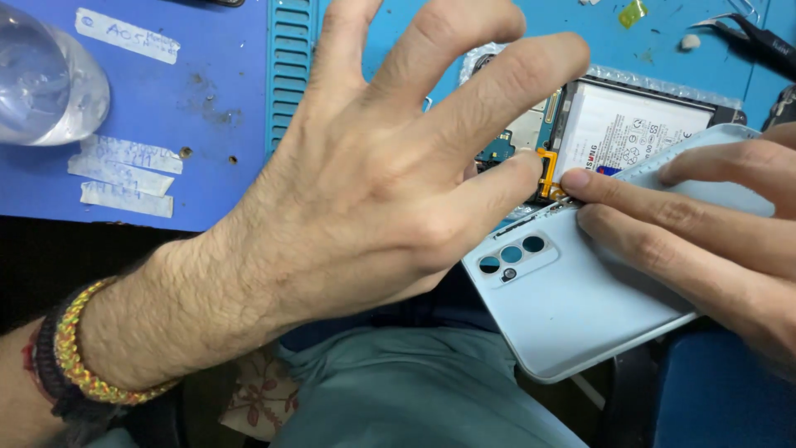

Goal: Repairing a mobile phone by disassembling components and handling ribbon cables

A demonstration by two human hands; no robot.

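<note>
The left hand (365,182) is spread wide, one fingertip set against the orange part (546,170) inside the opened phone (597,133). The right hand (705,216) is laid with fingers together on the pale blue back cover (572,307), which is tilted up off the phone over the blue worktop (207,99) edge. A clear bottle (41,79) is seen at far left, tweezers (759,33) at top right.

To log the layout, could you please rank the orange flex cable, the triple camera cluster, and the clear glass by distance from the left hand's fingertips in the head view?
1. Orange flex cable: touching the left hand fingertips.
2. Camera cluster: just below, on the pale back cover.
3. Clear glass: far left, on the blue mat.
</note>
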